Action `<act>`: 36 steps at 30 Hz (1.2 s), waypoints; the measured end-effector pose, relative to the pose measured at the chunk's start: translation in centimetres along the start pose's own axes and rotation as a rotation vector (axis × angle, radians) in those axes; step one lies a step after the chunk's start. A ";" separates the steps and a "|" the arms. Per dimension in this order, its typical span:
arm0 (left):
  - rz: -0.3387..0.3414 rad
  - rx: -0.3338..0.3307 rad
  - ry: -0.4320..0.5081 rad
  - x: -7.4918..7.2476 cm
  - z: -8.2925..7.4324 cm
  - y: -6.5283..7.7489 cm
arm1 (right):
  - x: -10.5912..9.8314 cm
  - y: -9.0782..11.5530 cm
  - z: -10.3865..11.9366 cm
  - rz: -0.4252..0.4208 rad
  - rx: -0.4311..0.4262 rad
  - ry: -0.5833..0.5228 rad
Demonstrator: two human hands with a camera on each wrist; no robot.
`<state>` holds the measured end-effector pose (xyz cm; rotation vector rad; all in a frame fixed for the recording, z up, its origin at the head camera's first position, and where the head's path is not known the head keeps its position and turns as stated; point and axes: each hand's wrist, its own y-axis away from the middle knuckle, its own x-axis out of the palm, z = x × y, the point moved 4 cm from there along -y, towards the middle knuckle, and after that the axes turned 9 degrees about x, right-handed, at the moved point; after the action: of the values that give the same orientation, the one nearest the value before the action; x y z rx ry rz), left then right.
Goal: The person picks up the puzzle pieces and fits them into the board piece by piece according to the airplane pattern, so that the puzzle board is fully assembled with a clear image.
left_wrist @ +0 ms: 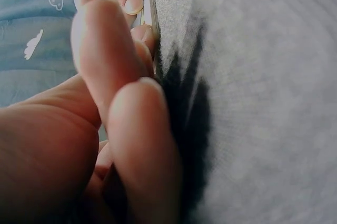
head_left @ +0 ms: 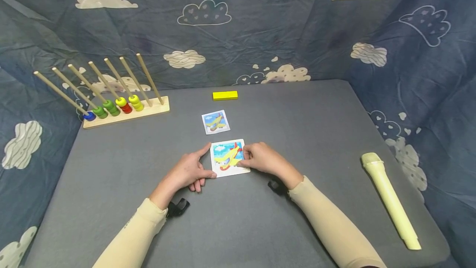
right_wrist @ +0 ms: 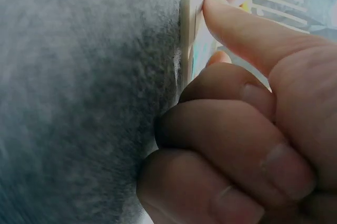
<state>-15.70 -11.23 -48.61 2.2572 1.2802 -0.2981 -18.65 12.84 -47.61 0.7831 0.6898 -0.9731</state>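
In the head view, a wooden picture puzzle [head_left: 229, 158] with a yellow and red airplane lies flat on the grey table. My left hand [head_left: 187, 171] steadies its left side, index finger at the upper corner and thumb at the lower corner. At the right side, my right hand [head_left: 265, 159] holds the edge between thumb and curled index finger. The right wrist view has the thumb [right_wrist: 237, 24] on top of the wooden board [right_wrist: 188, 29], other fingers curled beside it. Fingers [left_wrist: 142, 134] fill much of the left wrist view. A matching airplane card [head_left: 216, 122] lies just beyond the puzzle.
A yellow block [head_left: 224, 95] lies near the table's back edge. At the back left stands a wooden peg rack [head_left: 126, 115] with coloured rings. A pale yellow toy microphone [head_left: 390, 199] lies at the right. Cloud-patterned cloth [head_left: 260, 24] hangs around the grey table [head_left: 297, 226].
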 end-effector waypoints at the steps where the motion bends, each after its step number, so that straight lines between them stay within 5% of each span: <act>1: 0.001 -0.001 -0.001 0.0 0.0 0.0 | 0.0 0.1 0.1 -0.001 -0.015 0.000; 9: 0.005 -0.017 -0.028 0.1 0.0 0.0 | 0.7 1.3 1.6 0.142 -0.239 0.055; 16: -0.001 -0.013 -0.027 -0.1 -0.1 0.1 | 0.8 1.1 1.4 0.187 -0.251 0.019; 24: 0.002 0.001 -0.030 0.3 -0.1 0.0 | -1.6 0.4 -2.1 0.110 -0.064 -0.173; 36: -0.005 -0.011 -0.036 0.0 -0.1 0.0 | -1.6 0.5 -1.7 0.089 0.020 0.123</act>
<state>-15.71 -11.18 -48.50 2.2297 1.2663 -0.3319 -19.09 15.13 -47.14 0.8899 0.7464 -0.8576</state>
